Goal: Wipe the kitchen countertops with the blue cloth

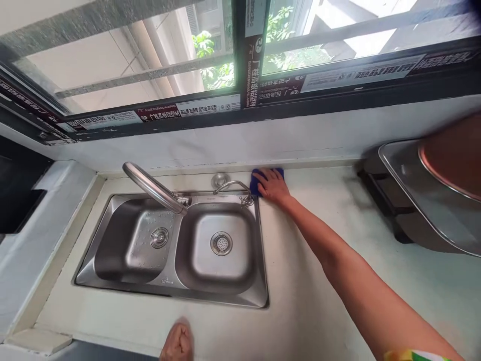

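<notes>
My right hand [273, 186] presses a folded blue cloth [255, 186] onto the countertop, close to the back wall and just right of the sink. Its fingers lie over the cloth and cover most of it. At the front edge of the counter, below the sink, my left hand [177, 343] is curled into a fist, with nothing visible in it. Between and beyond the hands sits a stainless steel double sink [171, 283]. Water drops dot its left basin [141, 240]; the right basin [210, 265] looks dry.
A large faucet [154, 188] arches over the left basin. The small curved tap [235, 183] stands beside the cloth, near a round metal fitting [220, 180]. An electric cooking pot with a glass lid [413, 195] occupies the right. A window frame [210, 118] runs along the back.
</notes>
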`<state>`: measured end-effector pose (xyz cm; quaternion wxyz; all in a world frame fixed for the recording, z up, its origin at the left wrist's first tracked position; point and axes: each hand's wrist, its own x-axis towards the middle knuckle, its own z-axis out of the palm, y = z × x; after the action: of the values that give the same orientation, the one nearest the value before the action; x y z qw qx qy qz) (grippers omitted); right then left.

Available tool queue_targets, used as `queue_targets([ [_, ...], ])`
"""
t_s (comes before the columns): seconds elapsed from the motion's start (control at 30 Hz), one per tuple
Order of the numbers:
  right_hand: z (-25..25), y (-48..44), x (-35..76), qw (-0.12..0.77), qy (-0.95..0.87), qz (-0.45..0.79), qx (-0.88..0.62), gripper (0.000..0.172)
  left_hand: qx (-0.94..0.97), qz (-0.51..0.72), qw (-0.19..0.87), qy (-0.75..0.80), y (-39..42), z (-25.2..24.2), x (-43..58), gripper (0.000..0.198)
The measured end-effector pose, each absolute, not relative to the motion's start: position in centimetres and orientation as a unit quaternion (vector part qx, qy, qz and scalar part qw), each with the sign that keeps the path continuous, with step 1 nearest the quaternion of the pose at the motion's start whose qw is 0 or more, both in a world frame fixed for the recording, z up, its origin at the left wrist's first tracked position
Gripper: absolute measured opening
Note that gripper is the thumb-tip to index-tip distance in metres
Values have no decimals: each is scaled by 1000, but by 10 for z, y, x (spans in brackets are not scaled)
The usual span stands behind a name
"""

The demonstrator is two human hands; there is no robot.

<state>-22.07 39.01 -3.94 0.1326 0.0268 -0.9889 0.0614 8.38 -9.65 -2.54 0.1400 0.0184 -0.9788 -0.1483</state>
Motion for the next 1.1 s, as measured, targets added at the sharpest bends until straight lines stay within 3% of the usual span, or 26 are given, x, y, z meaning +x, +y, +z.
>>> queue_targets([
  [0.23, -38, 377, -138, 140, -990, 27, -20, 54, -7, -157, 169, -973, -107, -38, 80, 33],
  [0.43, -35, 340, -24, 128, -991, -2, 25, 54, 38, -274, 111, -955, -101, -33, 81, 29],
  [0.77, -43, 280, 153, 129, -984, -16, 125, 69, 56, -458, 59, -885, -110, -36, 91, 22],
  [1.1, -31, 199, 139, 69, -960, 5, 271, 73, 260, -579, 11, -772, -156, -42, 187, 33],
])
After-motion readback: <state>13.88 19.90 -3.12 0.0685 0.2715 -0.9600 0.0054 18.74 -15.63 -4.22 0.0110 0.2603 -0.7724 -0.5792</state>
